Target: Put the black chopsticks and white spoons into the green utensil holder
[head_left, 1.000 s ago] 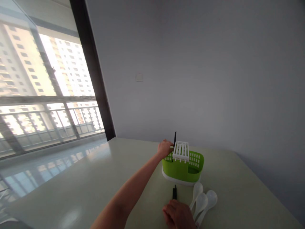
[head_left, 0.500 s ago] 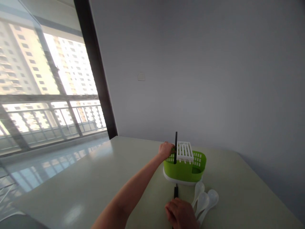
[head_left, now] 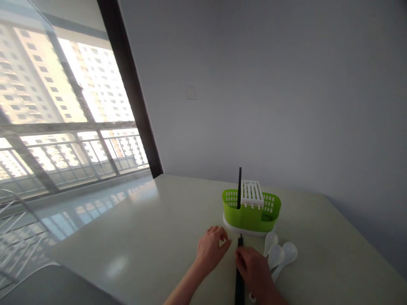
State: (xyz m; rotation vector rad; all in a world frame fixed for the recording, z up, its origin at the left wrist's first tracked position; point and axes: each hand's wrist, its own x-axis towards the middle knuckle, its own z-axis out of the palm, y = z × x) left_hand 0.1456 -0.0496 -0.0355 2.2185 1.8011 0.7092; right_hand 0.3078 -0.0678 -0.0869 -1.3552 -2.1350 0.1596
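Note:
My left hand (head_left: pixel 212 248) hovers over the table in front of the holder, thumb and fingers curved apart with nothing between them. Black chopsticks (head_left: pixel 239 284) lie lengthwise on the table, and my right hand (head_left: pixel 254 269) has its fingers closed at their upper part. The fingertips are partly hidden. Behind both hands stands a green cutlery holder (head_left: pixel 244 218) on a white base. Black chopsticks (head_left: pixel 239 186) stand upright in its left part, beside a white slatted rack (head_left: pixel 252 192) across the middle. White spoons (head_left: pixel 289 253) rest beside my right hand, their handles partly covered by it.
The pale table (head_left: pixel 152 237) reaches back to a grey wall (head_left: pixel 254 106). At the lower left is a grey rounded surface (head_left: pixel 63 288), near a white wire rack (head_left: pixel 19 241). A large window (head_left: pixel 79 106) fills the left side.
My left hand has left the upright chopsticks in the holder and come back toward me. My right hand has shifted slightly up along the lying chopsticks. The whole view has tilted a little.

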